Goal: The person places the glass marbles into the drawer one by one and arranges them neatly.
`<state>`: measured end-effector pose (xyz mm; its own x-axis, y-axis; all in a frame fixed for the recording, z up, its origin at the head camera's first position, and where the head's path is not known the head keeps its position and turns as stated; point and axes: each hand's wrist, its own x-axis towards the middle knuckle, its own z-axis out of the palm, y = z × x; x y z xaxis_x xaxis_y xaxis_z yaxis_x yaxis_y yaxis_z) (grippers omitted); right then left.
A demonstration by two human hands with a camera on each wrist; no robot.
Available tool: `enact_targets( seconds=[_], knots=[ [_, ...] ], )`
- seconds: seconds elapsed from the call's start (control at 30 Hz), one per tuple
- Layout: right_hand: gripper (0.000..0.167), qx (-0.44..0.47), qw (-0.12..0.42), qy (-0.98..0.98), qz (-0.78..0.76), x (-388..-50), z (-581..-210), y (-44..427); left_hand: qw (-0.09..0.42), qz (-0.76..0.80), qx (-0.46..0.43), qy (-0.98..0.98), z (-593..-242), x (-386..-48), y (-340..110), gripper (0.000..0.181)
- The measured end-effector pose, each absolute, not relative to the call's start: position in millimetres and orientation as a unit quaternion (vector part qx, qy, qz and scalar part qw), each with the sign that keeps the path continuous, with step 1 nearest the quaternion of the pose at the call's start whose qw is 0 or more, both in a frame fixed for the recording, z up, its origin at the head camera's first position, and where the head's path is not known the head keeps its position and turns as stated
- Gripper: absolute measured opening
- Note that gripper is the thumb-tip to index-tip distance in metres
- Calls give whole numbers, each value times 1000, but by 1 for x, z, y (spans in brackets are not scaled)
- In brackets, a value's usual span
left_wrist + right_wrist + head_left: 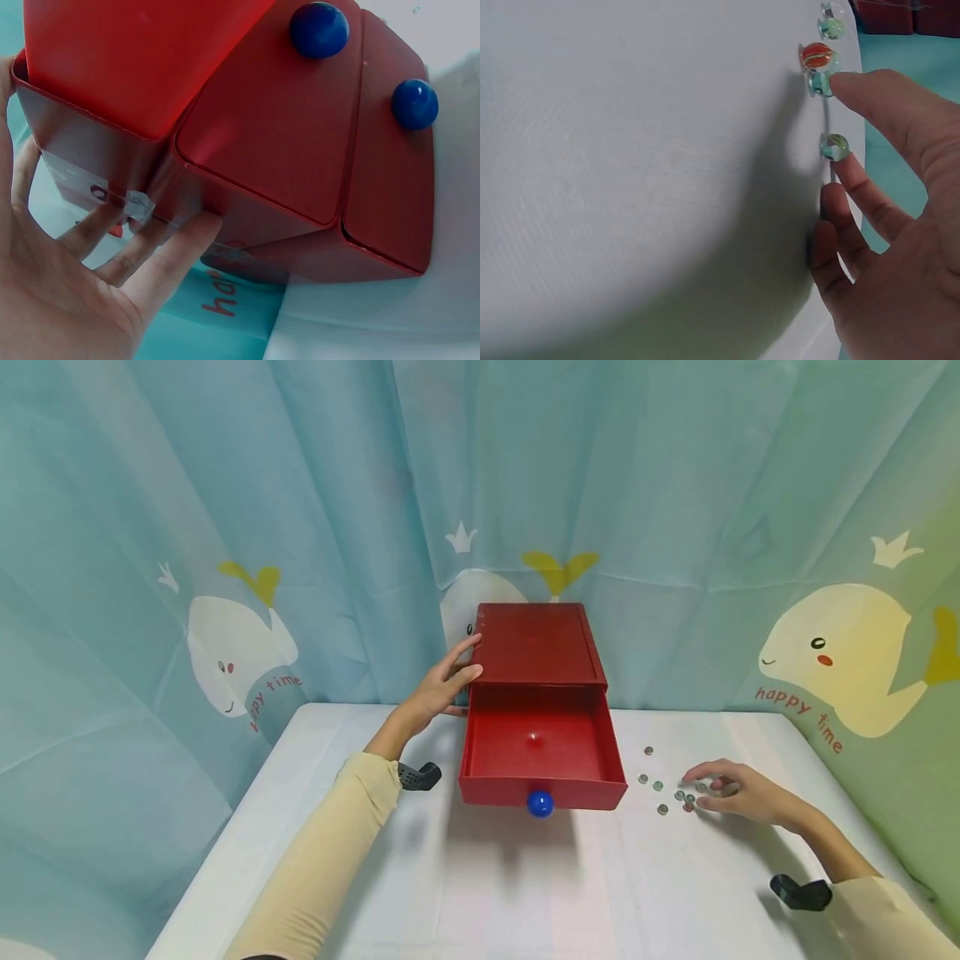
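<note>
A red drawer box [538, 643] stands at the middle of the table, its top drawer [540, 747] pulled out with a blue knob [541, 804] in front. My left hand [429, 695] rests with spread fingers against the box's left side; the left wrist view shows the fingers [161, 259] along that side. On the right, my right hand [750, 793] is among several glass marbles [657, 786], thumb and index finger apart. In the right wrist view a greenish marble [835, 147] lies by the index fingertip of my hand [900, 195], and an orange one [817, 55] above the thumb.
Two more closed drawer fronts [270, 112] with blue knobs [415, 104] show in the left wrist view. A white cloth covers the table [525, 893]. Behind it hangs a blue-green curtain [345, 527] with whale prints. Black straps with camera mounts sit at both wrists.
</note>
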<state>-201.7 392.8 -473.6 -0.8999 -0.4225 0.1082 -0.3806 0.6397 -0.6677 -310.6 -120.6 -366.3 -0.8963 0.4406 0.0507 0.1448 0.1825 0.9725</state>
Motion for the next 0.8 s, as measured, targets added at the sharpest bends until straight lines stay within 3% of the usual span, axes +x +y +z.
enact_targets(
  seconds=[0.8],
  knots=[
    [23,-167,27,932,-321,-202,-480,384,119,612,195,757,-368,-311,-120,65]
  ],
)
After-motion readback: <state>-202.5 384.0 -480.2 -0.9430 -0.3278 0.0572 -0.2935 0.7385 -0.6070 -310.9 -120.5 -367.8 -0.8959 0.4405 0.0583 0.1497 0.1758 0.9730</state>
